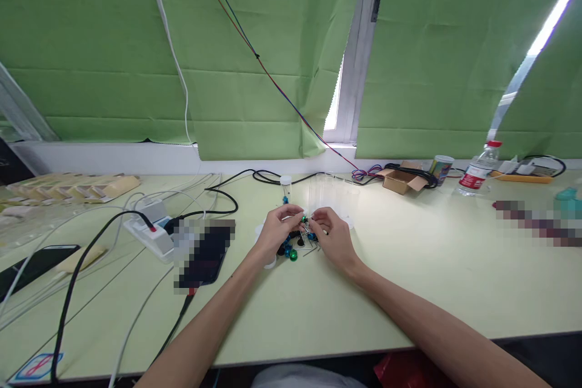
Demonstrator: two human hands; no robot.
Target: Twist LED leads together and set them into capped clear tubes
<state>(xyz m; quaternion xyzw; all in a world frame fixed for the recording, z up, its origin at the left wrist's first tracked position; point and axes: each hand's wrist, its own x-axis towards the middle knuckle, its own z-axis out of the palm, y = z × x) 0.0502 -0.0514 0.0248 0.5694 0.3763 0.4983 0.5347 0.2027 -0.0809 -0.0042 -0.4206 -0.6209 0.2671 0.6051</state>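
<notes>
My left hand (277,230) is closed in a pinch at a small shiny green ball (304,218). Facing it, my right hand (335,236) has thumb and fingertips together beside the same spot; what they grip is too small to make out. Under and between both hands lies a cluster of blue and black balls (287,248) with thin metal pins (311,251). Another green ball (293,255) rests at its near edge. Just behind stand a clear tube with a white cap (285,180) and clear plastic containers (334,191), partly hidden by my right hand.
Left of my arm lie a dark phone (216,254) and a white power strip (152,236) with trailing cables. Along the back stand an open cardboard box (401,179), a patterned cup (441,168) and a water bottle (477,171). The table's edge (254,359) runs below my forearms.
</notes>
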